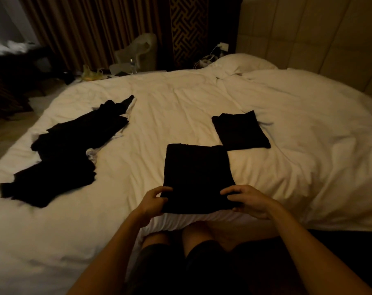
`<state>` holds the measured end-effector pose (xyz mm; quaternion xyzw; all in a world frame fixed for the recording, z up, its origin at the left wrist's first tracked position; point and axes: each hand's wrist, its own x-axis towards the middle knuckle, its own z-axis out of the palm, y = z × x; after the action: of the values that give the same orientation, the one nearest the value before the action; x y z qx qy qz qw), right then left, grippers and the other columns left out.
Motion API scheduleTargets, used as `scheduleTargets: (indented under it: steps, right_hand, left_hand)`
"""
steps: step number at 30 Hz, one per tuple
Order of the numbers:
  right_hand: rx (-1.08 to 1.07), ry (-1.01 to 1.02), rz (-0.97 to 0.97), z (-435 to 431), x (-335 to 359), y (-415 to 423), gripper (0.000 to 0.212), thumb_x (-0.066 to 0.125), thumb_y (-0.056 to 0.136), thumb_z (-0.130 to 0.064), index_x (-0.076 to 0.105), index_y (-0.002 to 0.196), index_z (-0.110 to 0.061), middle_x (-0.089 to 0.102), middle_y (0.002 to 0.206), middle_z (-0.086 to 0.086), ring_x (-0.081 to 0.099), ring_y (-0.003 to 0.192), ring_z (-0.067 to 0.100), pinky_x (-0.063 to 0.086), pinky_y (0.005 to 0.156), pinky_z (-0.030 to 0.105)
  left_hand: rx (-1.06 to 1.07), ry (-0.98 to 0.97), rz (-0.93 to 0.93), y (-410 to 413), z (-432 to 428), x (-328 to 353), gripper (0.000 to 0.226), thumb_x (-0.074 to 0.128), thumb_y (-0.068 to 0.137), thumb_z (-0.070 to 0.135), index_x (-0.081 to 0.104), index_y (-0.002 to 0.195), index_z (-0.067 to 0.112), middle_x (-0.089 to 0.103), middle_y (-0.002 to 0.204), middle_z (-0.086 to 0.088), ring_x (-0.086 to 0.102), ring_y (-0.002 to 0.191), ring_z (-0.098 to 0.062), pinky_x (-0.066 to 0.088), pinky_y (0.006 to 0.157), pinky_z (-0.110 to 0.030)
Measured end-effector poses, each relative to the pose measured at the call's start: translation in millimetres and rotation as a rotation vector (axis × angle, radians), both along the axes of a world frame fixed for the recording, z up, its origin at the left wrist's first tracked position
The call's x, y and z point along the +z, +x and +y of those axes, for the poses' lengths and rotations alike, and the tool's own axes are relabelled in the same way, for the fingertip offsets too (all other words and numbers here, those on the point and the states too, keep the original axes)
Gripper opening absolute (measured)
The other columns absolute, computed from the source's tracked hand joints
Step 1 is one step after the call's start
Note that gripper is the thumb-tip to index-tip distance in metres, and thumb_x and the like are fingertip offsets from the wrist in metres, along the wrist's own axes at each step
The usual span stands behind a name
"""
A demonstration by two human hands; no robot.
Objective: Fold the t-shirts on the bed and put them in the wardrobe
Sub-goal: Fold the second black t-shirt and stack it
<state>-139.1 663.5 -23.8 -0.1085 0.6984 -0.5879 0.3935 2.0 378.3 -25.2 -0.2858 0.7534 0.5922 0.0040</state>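
Black heap of unfolded t-shirts (59, 154) along the left edge of the bed (340, 209), loose and rumpled in a long diagonal, with slips of white cloth (91, 153) showing from under its right side. White quilt (180, 103) beneath, creased all over.

Next to the right, at the near edge, the left hand (154, 201), with fingers curled onto the near left corner of a folded black t-shirt (196, 177), gripping the cloth. Shirt flat on the quilt in a neat rectangle, its near border right at the bed's near edge, above bare knees (198, 233) and dark shorts (204, 258). On the near right corner of the same shirt, the right hand (247, 201), fingers bent over the fabric and pinching it.

Further right and further in, just past the far right corner of the held shirt, a second folded black t-shirt (240, 132), flat and turned a little askew; touching the first or not, impossible to tell.

At the far right corner, a white pillow (242, 62) against the padded headboard (308, 39). Beyond the far edge, brown curtains (85, 28) and clutter too dim to make out.
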Motion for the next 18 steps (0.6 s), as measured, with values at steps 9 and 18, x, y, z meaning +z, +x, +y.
scheduleTargets:
  steps: [9, 18]
  right_hand:
    - [-0.233, -0.209, 0.349, 8.1, 93.3, -12.6, 0.046, 0.089, 0.062, -0.028, 0.074, 0.102, -0.01, 0.073, 0.102, 0.01, 0.07, 0.095, 0.021, 0.055, 0.067, 0.023]
    - [-0.388, -0.295, 0.582, 48.4, 190.0, -75.6, 0.023, 0.078, 0.076, -0.003, 0.073, 0.095, -0.015, 0.07, 0.097, 0.009, 0.07, 0.084, 0.019, 0.058, 0.071, 0.029]
  left_hand:
    - [0.065, -0.049, 0.391, -29.0, 16.8, 89.4, 0.005, 0.075, 0.088, 0.016, 0.077, 0.089, 0.012, 0.075, 0.077, 0.0, 0.07, 0.072, -0.009, 0.052, 0.06, -0.02]
    - [-0.052, -0.003, 0.573, -111.0, 52.0, 180.5, 0.01, 0.077, 0.085, 0.011, 0.075, 0.094, 0.009, 0.075, 0.082, -0.004, 0.07, 0.073, -0.011, 0.054, 0.062, -0.02]
